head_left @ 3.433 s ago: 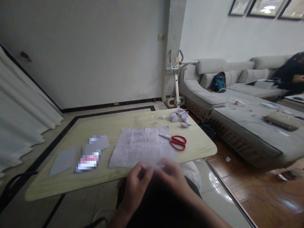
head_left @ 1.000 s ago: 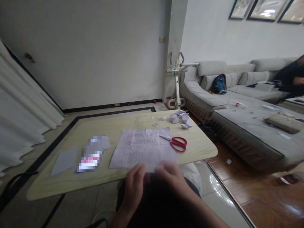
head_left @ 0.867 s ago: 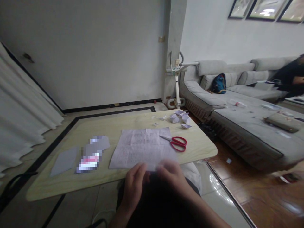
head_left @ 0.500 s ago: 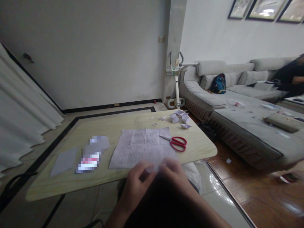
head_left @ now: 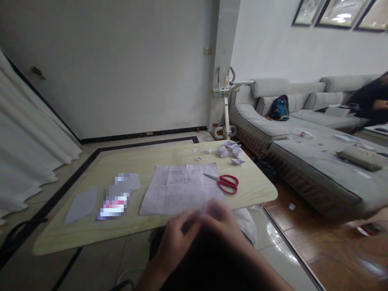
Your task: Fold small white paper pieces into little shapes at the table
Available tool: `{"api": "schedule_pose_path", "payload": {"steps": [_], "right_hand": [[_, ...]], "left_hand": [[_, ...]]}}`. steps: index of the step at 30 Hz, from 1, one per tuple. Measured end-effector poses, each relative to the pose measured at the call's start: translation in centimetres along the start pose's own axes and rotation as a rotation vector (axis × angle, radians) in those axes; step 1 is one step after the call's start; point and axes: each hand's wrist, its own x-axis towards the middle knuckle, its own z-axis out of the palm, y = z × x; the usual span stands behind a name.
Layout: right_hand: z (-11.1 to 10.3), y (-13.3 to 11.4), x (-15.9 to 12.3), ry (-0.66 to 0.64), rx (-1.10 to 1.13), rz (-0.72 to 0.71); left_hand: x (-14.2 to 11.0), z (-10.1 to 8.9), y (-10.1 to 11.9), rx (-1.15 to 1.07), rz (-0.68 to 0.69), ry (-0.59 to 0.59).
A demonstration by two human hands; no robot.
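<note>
My left hand and my right hand meet over the near edge of the table, fingers pinched together. Between the fingertips shows a small pale bit of paper, mostly hidden and blurred. Just beyond lies a large creased sheet of printed paper, flat on the table. Red-handled scissors rest partly on its right side, blades pointing left. Several folded paper shapes sit grouped at the far right corner, with small paper scraps to their left.
On the left of the pale table lie a blank sheet and a blurred-out object. A grey sofa with a blue backpack stands to the right. A person in dark clothing is at the far right.
My hands have drawn closer together, fingertips now meeting, and less of the paper between them shows. The scissors, sheets and folded shapes stay in place.
</note>
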Motion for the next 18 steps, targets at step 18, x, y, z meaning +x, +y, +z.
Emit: {"api": "schedule_pose_path", "payload": {"steps": [18], "right_hand": [[0.09,0.17,0.19,0.046,-0.032,-0.018]], "left_hand": [[-0.11,0.57,0.21,0.016,0.026,0.052]]}}
